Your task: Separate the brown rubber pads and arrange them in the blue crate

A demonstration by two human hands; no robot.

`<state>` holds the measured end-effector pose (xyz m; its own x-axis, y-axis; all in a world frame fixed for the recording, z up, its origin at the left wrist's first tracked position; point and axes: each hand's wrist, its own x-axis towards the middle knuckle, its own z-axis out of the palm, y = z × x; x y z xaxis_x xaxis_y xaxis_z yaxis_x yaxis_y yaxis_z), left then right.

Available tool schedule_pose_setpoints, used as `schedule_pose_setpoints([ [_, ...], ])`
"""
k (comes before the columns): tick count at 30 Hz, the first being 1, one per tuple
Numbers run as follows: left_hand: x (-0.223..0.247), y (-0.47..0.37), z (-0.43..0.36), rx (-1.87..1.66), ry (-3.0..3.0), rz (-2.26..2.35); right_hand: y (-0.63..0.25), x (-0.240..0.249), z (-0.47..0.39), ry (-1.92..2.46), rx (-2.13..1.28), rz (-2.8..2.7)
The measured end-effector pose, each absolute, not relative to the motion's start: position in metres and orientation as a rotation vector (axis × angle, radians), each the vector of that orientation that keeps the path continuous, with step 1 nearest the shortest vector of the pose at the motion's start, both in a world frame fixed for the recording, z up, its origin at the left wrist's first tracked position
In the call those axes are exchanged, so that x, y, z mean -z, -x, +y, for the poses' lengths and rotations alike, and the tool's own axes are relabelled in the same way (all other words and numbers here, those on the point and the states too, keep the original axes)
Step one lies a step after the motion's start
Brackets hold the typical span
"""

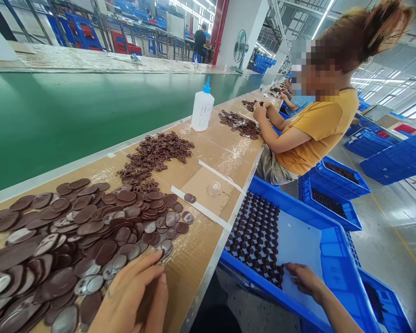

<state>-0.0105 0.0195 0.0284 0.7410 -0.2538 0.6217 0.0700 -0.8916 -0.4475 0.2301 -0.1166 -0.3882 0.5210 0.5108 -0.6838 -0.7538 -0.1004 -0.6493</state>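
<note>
No readable writing anywhere in this view. The white plastic squeeze bottle with the blue nozzle (202, 109) on the cardboard-covered bench shows a plain side, no label to make out. The blue plastic crate (327, 240) beside the bench carries no legible marking on its rim or walls. The brown oval discs (72, 240) piled on the bench show bare faces, no stamp or number that can be told. The red and blue racks far back across the green conveyor belt (72, 111) are too small and blurred for any sign to be read.
</note>
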Motion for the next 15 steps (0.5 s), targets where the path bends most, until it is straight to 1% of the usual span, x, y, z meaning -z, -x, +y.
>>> schedule_pose_setpoints([
  [4,-0.031,0.013,0.036,0.822,2.176,0.097,-0.251,0.347,-0.141,1.317,-0.946,0.295],
  [7,-0.028,0.015,0.043,0.75,2.118,0.07,-0.271,0.294,-0.149,1.276,-0.692,0.245],
  [9,-0.025,0.016,0.046,0.769,2.151,0.075,-0.28,0.243,-0.149,1.207,-0.483,0.111],
  [12,-0.02,0.017,0.048,0.837,2.186,0.039,-0.284,0.15,-0.143,1.154,-0.239,-0.259],
  [14,-0.016,0.016,0.049,0.914,2.22,-0.006,-0.287,0.085,-0.131,1.347,-0.011,-0.613],
  [15,-0.014,0.016,0.05,0.945,2.24,-0.02,-0.29,0.054,-0.122,1.364,0.029,-0.741],
])
